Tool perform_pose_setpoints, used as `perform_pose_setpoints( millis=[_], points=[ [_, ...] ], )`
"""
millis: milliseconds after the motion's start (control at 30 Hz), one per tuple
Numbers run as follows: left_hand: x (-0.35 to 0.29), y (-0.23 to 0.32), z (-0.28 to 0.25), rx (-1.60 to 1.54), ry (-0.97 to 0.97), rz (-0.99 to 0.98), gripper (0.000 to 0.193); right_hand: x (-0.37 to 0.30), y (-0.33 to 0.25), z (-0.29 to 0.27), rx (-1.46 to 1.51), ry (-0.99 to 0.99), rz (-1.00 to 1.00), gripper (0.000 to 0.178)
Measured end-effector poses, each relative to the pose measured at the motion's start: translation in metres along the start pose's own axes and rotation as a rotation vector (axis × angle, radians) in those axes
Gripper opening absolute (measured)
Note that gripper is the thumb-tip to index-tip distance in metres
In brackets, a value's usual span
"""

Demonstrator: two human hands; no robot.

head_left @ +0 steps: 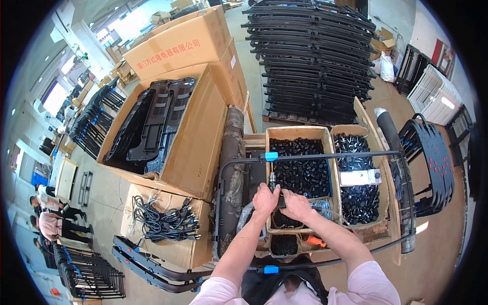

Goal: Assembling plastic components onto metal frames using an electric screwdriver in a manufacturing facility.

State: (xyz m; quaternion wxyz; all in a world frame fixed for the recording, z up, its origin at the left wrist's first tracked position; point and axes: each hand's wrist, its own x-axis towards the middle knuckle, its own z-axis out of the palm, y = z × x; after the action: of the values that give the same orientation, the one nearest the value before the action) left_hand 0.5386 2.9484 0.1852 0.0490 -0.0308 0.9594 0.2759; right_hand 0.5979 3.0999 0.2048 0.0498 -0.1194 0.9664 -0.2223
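Note:
A black frame (335, 156) with rounded corners lies across the workbench, with a blue clip (272, 156) on its far bar and another blue clip (271, 269) on its near bar. My left hand (265, 199) is closed around the front of a power screwdriver (273, 179), just behind its silver chuck. The thin bit points away from me at the far blue clip; whether it touches a screw is too small to tell. Against the left one, my right hand (297, 206) is closed on the tool's black body, whose grip is mostly hidden.
Under the frame, a wooden bin (331, 152) holds small black parts; a second bin (382, 216) holds black parts with metal studs and a white block (361, 178). An orange-handled tool (316, 240) lies nearby. Cartons (195, 132) with black panels and cables (168, 218) stand left; stacked black frames (315, 61) beyond.

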Motion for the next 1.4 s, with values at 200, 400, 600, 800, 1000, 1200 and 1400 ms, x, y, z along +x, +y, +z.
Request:
perform_pose_setpoints(
  millis=[200, 400, 600, 800, 1000, 1200, 1400],
  points=[
    [0.005, 0.002, -0.002, -0.004, -0.012, 0.0, 0.06, 0.003, 0.005, 0.006, 0.072, -0.002, 0.037, 0.065],
    [0.013, 0.008, -0.002, 0.025, -0.029, -0.029, 0.061, 0.006, 0.013, 0.011, 0.121, 0.02, 0.006, 0.073],
    [0.019, 0.013, -0.002, 0.034, -0.04, -0.053, 0.062, 0.012, 0.024, 0.018, 0.188, 0.03, -0.002, 0.088],
    [0.023, 0.017, -0.003, 0.033, -0.04, -0.061, 0.063, 0.017, 0.024, 0.012, 0.181, -0.009, 0.035, 0.09],
    [0.031, 0.018, -0.003, -0.004, -0.058, -0.103, 0.065, 0.023, 0.017, 0.002, 0.195, -0.024, 0.06, 0.085],
    [0.029, 0.014, -0.004, -0.001, -0.013, -0.093, 0.067, 0.022, 0.009, 0.008, 0.131, 0.047, -0.017, 0.064],
    [0.02, 0.008, -0.004, -0.081, -0.051, -0.077, 0.065, 0.012, -0.003, 0.003, 0.097, -0.029, 0.045, 0.063]
  ],
)
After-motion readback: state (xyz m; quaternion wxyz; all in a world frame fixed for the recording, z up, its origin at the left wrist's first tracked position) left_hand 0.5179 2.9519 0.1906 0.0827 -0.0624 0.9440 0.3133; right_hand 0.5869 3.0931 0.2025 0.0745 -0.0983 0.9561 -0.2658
